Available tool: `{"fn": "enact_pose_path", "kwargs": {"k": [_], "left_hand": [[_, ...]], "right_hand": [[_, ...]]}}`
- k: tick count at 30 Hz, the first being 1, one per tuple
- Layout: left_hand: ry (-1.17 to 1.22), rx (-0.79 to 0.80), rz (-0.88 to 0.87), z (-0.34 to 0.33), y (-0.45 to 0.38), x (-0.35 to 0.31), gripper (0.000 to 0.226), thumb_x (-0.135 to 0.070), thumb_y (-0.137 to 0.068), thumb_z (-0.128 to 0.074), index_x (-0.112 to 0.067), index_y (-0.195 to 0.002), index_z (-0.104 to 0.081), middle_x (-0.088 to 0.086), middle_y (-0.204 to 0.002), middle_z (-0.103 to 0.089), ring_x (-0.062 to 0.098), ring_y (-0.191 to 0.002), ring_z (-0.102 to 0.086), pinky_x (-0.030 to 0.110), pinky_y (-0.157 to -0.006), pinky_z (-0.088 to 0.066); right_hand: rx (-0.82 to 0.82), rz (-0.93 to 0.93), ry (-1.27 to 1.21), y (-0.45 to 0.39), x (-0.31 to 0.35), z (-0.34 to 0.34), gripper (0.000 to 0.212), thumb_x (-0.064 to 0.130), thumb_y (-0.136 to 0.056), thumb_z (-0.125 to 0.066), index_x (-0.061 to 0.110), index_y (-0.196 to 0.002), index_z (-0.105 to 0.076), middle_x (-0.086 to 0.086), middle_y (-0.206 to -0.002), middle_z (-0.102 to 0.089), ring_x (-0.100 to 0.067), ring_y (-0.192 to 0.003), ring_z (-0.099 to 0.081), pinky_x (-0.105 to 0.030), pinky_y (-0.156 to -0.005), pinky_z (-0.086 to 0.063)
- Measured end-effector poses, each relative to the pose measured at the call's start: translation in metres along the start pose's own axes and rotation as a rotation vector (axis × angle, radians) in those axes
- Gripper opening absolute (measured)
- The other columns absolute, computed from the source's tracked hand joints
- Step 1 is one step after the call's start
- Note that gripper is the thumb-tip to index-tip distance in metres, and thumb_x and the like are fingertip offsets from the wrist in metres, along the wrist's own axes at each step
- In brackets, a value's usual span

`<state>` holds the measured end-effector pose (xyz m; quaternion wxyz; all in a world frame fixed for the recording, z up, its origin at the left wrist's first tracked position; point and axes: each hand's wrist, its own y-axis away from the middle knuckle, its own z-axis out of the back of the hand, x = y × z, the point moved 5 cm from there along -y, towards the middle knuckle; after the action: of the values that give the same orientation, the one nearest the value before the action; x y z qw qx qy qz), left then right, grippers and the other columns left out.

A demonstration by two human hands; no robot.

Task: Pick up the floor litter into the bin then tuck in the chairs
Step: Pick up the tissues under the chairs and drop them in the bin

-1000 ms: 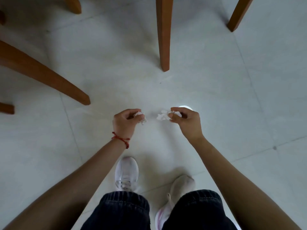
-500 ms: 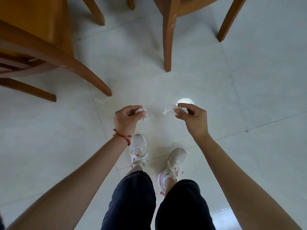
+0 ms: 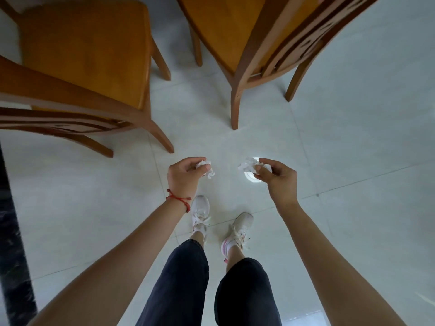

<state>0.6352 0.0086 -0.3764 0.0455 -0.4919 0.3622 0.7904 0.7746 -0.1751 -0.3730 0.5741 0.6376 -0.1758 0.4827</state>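
The person stands on the pale tiled floor (image 3: pixel 353 149), arms stretched forward and down, both hands held out at the middle of the frame. The left hand (image 3: pixel 183 176) has its fingers curled around a small wad of white crumpled paper (image 3: pixel 206 169), which pokes out past the fingertips toward the right. A red string bracelet (image 3: pixel 179 199) sits on that wrist. The right hand (image 3: pixel 279 178) pinches a second scrap of crumpled white paper (image 3: pixel 248 167) between thumb and fingers, the scrap sticking out to the left. The two hands are near each other but apart, each with its own piece of litter, both lifted off the floor.

A bright round glare spot (image 3: pixel 253 180) shines on the tile just beneath the right hand.

In the upper left of the frame stands a wooden chair (image 3: pixel 89 50) with an orange seat; another wooden chair (image 3: pixel 247 36) fills the upper right. Below the hands are white sneakers (image 3: pixel 200 211) and dark trousers (image 3: pixel 183 278). A dark strip (image 3: pixel 11 231) runs down the left edge.
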Motion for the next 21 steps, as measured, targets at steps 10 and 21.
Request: {"fn": "enact_pose_path", "kwargs": {"k": [10,21], "left_hand": [[0.025,-0.088,-0.078,0.054,0.057,-0.098,0.019,-0.005,-0.074,-0.071,-0.001,-0.092,-0.07,0.016,-0.091,-0.07,0.023,-0.081,-0.064,0.045,-0.084,-0.053],[0.055,-0.143,-0.11,0.102,0.085,-0.146,0.021,-0.011,-0.078,-0.069,0.0,-0.096,-0.069,0.016,-0.096,-0.07,0.028,-0.088,-0.065,0.04,-0.083,-0.054]], "right_hand": [[-0.038,0.032,-0.113,0.077,0.099,-0.007,0.014,0.001,-0.08,-0.065,0.003,-0.094,-0.068,-0.012,-0.085,-0.066,-0.028,-0.081,-0.064,-0.015,-0.062,-0.054],[-0.01,0.143,-0.038,0.119,0.167,-0.03,0.011,0.002,-0.082,-0.064,0.005,-0.091,-0.068,-0.011,-0.086,-0.067,-0.027,-0.082,-0.065,-0.02,-0.07,-0.057]]}}
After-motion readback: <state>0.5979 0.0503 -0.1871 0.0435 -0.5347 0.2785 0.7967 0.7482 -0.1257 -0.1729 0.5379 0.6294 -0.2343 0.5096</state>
